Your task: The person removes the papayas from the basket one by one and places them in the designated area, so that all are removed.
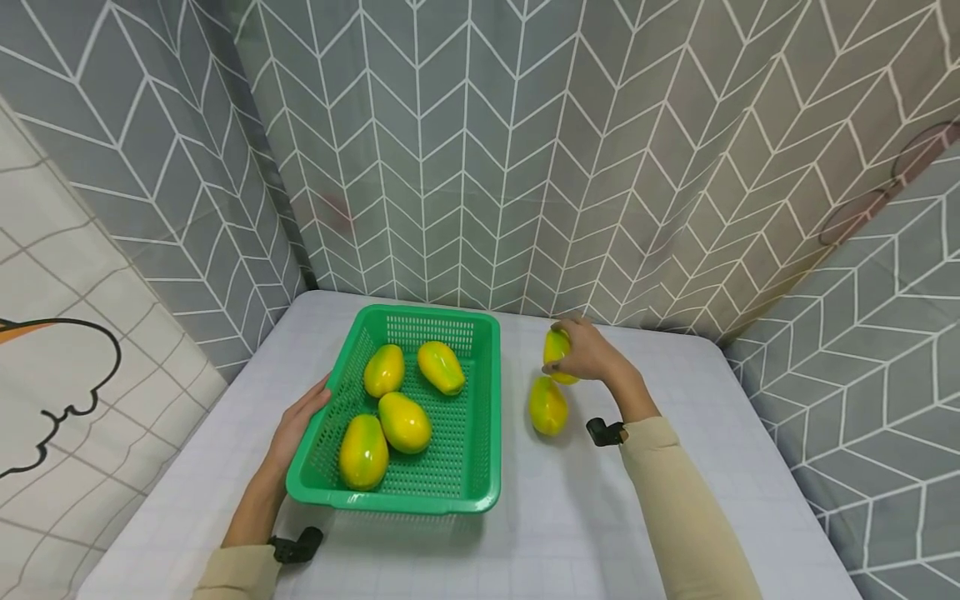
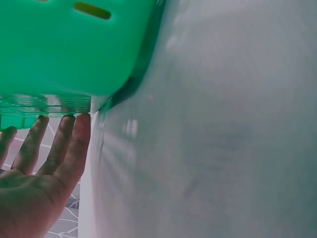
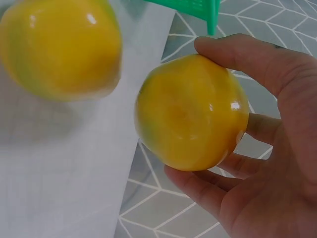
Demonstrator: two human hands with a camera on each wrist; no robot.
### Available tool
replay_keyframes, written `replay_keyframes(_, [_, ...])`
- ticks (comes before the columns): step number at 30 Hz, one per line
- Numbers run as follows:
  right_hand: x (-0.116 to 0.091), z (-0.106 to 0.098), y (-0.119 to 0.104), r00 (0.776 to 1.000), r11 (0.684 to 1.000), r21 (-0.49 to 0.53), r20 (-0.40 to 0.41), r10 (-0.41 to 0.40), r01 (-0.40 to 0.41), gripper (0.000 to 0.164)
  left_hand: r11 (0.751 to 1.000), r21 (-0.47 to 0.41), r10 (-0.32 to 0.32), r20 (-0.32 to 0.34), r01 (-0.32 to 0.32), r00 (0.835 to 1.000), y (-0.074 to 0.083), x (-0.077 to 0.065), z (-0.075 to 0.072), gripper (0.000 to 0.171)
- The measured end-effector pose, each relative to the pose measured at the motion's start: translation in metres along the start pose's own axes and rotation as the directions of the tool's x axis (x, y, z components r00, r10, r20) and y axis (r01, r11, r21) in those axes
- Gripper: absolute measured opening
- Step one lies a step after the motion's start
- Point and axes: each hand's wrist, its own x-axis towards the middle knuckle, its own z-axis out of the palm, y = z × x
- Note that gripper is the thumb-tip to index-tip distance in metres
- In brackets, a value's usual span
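My right hand (image 1: 588, 350) grips a yellow-green papaya (image 3: 190, 114) between thumb and curled fingers; the right wrist view shows its rounded end toward the camera. Just in front of it on the table lies a second papaya (image 1: 548, 407). A green plastic basket (image 1: 492, 417) with slotted walls stands left of centre, with several papayas lying in it, one of them a papaya (image 1: 363, 452) at the near left corner. Along the basket's left side rests my left hand (image 1: 296, 425), its fingers (image 2: 67, 141) extended and their tips against the basket wall.
The white-covered table (image 1: 555, 533) ends at a grey patterned curtain (image 1: 465, 167) behind, and similar cloth hangs at both sides. A black wrist strap with a camera (image 1: 298, 546) is on the left arm, another camera (image 1: 602, 432) on the right.
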Motion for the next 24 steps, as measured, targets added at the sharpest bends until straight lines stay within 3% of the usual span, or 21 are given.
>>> replay_keyframes(24, [-0.023, 0.004, 0.03, 0.993, 0.994, -0.008, 0.028, 0.11, -0.11, 0.081, 1.0, 0.005, 0.003, 0.005, -0.003, 1.0, -0.001, -0.001, 0.001, 0.065])
